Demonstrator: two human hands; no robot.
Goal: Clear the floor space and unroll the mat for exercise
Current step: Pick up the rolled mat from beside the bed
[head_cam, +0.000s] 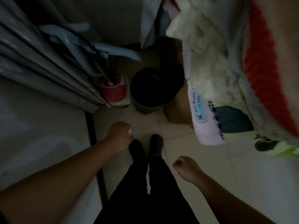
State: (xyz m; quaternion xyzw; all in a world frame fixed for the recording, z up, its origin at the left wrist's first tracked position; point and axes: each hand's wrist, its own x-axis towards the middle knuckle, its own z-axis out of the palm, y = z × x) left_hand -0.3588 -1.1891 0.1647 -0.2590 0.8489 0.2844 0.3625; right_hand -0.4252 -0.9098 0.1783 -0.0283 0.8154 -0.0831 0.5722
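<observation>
In a dim room, a person's left hand (120, 135), lower centre, and right hand (186, 168), beside it, are both curled and empty above 2 black shoes (145, 147) on the tiled floor (202, 167). A dark bin (148, 91) and a red-and-white tub (114, 92) crowd centre frame, and bedding (210, 62) overhangs upper right. No mat can be made out. In this gloom, a careless reach could tip the bin.

I see the pale tiled floor (186, 152) across the lower middle of the frame, dim and blurred. At centre a dark round bin (148, 89) stands upright on it, with a red-and-white bucket (115, 92) just to its left.
</observation>
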